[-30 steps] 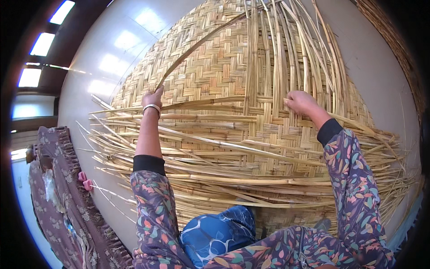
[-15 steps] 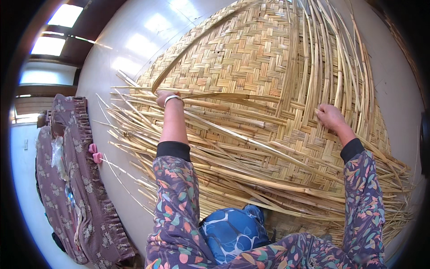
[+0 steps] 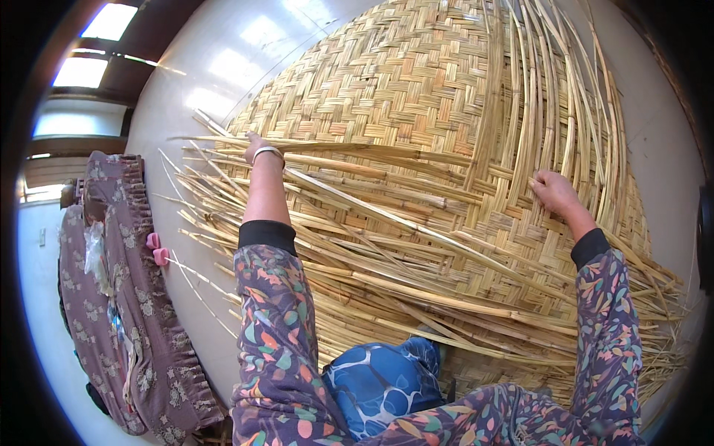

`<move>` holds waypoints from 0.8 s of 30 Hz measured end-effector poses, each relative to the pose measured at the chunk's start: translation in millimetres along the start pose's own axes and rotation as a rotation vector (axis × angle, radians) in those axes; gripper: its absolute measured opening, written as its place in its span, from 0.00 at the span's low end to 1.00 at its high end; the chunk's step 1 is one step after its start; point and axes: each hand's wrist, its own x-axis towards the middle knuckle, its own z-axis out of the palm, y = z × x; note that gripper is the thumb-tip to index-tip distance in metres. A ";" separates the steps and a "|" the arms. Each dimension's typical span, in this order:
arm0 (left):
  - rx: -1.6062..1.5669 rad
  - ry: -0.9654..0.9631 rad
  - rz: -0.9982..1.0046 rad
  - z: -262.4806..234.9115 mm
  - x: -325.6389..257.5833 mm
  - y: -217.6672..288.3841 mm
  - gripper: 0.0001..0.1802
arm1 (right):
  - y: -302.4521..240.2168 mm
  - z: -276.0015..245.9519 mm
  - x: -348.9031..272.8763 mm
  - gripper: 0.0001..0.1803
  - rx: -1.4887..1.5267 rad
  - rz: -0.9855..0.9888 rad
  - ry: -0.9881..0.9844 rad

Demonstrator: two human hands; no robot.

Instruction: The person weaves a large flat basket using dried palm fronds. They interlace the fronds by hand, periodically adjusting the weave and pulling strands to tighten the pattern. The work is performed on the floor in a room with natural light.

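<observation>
Both hands were seen stretched out over a big woven mat (image 3: 416,97) made of pale yellow reed strips. That mat was the biggest thing in view, and it was spread flat on a shiny white floor (image 3: 193,82). Its far part was already woven tight in a checker pattern. Its near part was only long loose strips (image 3: 387,223), and these were fanned out toward the person.

A brown patterned cloth (image 3: 111,297) was laid on the floor well to the left of the mat. A blue cushion (image 3: 383,379) with a white pattern was tucked under the person's knees at the mat's near edge.

The left hand (image 3: 256,147) was closed around the end of one long flat strip at the mat's left edge, and a bangle (image 3: 266,153) was worn on that wrist. The right hand (image 3: 552,192) was pressed down on the upright strips on the right side, with its fingers bent; it could not be told if a strip was pinched between them.

For good work, the strip should likely be pulled straight and snug, over one and under the next, while the other strips are held flat so no gaps are left.

No box, bowl or basket was seen, so nothing was held inside anything.
</observation>
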 end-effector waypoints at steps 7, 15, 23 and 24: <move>0.006 -0.152 -0.122 5.3 13.8 -3.5 0.29 | -2.9 0.2 -0.3 0.18 -0.021 -0.017 0.007; -0.145 -0.219 -0.028 19.8 8.9 -8.1 0.23 | -4.1 -16.1 -2.3 0.18 0.081 0.018 -0.118; -0.016 -0.253 -0.139 35.8 5.5 -25.0 0.21 | 8.6 -41.3 0.8 0.11 0.128 0.073 -0.228; 0.004 -0.262 -0.152 41.8 1.4 -29.6 0.21 | 15.7 -42.2 0.9 0.12 0.137 0.088 -0.235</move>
